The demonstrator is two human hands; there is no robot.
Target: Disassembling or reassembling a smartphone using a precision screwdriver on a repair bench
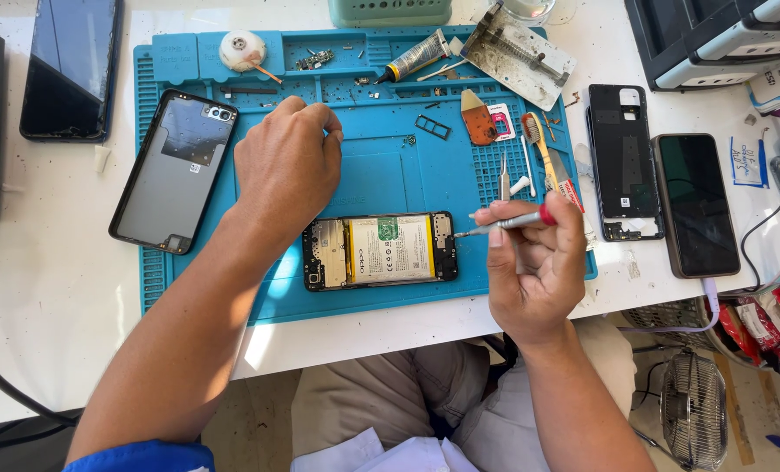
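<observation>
**Opened phone under a screwdriver on the blue repair mat**

The opened phone (379, 251) lies flat on the blue mat (381, 179), back cover off, its battery and boards facing up. The right hand (534, 267) pinches a small screwdriver (508, 224) between thumb and fingertips, closed firmly on the shaft; the tip points left and reaches the phone's near end, seemingly touching its edge, though contact is hard to confirm. The left hand (289, 162) hovers just beyond the phone, fingers curled under with the tips pressed to the mat; whether it holds anything small cannot be told.

Just beyond the screwdriver grip lie tweezers (504, 177) and a toothbrush (538, 140). Left of the left hand rests the removed back cover (176, 170). Further out from the right hand sit a phone frame (624, 162) and a dark phone (696, 205) on the white table (49, 288). A glue tube (416, 58) lies at the mat's far edge.
</observation>
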